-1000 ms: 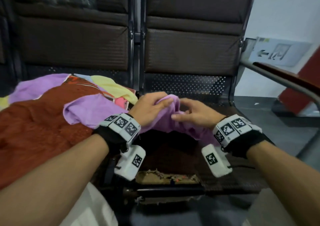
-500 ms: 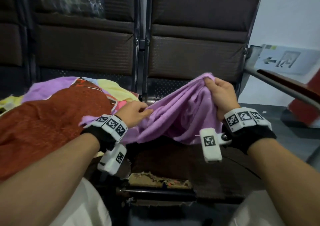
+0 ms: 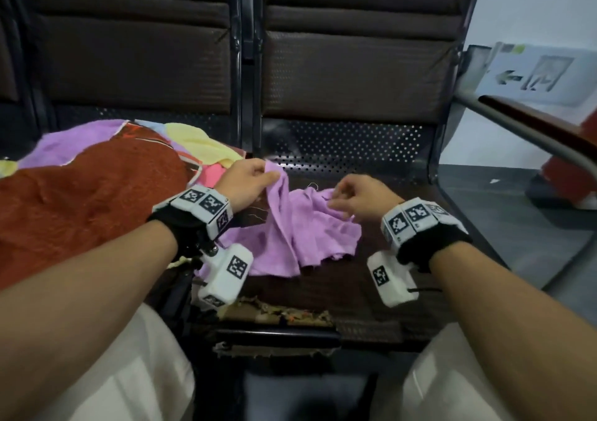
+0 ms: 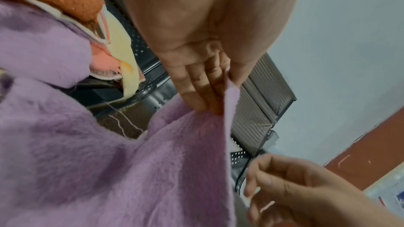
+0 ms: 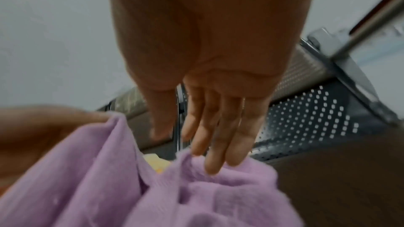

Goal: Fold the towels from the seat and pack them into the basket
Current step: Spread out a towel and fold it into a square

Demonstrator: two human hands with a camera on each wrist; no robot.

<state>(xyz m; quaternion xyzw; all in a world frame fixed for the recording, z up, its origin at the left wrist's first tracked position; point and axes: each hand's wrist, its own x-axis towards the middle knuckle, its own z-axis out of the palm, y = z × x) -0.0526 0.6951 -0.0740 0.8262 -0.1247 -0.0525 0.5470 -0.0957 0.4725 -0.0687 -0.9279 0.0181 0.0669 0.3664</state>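
Looking down past my wrists, I've got the lilac towel (image 3: 290,230) crumpled on the dark seat (image 3: 361,294) between both hands. My left hand (image 3: 247,180) pinches its upper-left edge between thumb and fingers. My right hand (image 3: 358,196) hovers over the towel's right side, fingers loosely extended with the tips brushing the fabric, not gripping. Farther left sits a pile of towels (image 3: 97,188), rust-coloured one on top.

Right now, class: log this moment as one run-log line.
left hand: pinches purple towel | right hand: open, fingertips on towel | towel: crumpled on seat, unfolded
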